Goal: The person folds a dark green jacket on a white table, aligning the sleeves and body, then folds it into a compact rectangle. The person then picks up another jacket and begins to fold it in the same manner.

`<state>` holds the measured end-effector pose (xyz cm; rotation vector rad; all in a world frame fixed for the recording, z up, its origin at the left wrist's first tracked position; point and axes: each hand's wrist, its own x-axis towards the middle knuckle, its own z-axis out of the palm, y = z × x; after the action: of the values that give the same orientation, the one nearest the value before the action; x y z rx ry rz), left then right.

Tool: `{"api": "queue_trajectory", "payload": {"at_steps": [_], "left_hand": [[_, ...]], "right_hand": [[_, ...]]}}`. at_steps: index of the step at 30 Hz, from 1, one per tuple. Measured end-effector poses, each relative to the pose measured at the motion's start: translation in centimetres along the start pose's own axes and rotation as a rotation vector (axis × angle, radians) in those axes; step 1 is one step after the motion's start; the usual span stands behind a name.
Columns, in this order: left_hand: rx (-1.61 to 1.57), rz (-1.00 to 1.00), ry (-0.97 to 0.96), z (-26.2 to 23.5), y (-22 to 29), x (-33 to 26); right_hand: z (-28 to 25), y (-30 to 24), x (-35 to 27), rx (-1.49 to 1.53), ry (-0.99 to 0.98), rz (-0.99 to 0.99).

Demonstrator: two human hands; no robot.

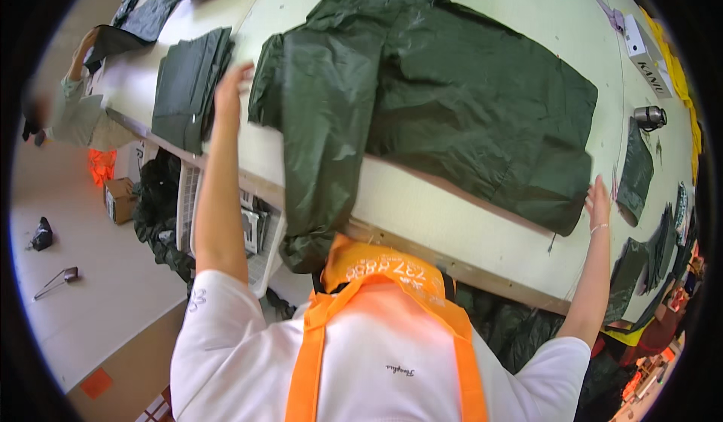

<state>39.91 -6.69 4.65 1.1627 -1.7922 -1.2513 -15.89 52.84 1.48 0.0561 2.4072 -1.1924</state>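
A dark green raincoat point(467, 98) lies spread across the pale table, its body to the right. One long sleeve point(327, 120) runs toward me and hangs over the near edge. My left hand point(230, 90) is raised, fingers apart and holding nothing, between the coat's left side and a stack of folded dark green garments point(184, 90). At the coat's right end, my right hand point(598, 202) is beside the hem corner with its fingers stretched out. Whether those fingertips touch the cloth I cannot tell.
On the right of the table point(429, 196) are scissors point(608, 11), a white box point(646, 56), a metal flask point(650, 117) and green cloth pieces point(636, 173). A white basket point(263, 260) stands below the near edge. Another person point(75, 113) handles dark cloth at the far left.
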Motion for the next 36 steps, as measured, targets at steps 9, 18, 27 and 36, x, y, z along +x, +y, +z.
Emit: {"api": "queue_trajectory", "payload": {"at_steps": [9,18,27,36], "left_hand": [[0.480,0.138,-0.258,1.6,-8.1,-6.1],[1.077,0.165,-0.087,-2.8,-7.1,-5.1],[0.938,0.034,-0.105,-3.2,-10.8,-9.1],[0.884,-0.007,-0.061,-2.8,-11.4,-9.4]], "right_hand": [[1.9,9.1,-6.8,0.314,-0.142,0.070],[2.0,11.3,-8.0,-0.507,0.030,-0.295],[5.3,11.6,-9.2,-0.827,0.442,-0.357],[36.7,-5.1,-36.3,0.001,-0.847,-0.175]]}}
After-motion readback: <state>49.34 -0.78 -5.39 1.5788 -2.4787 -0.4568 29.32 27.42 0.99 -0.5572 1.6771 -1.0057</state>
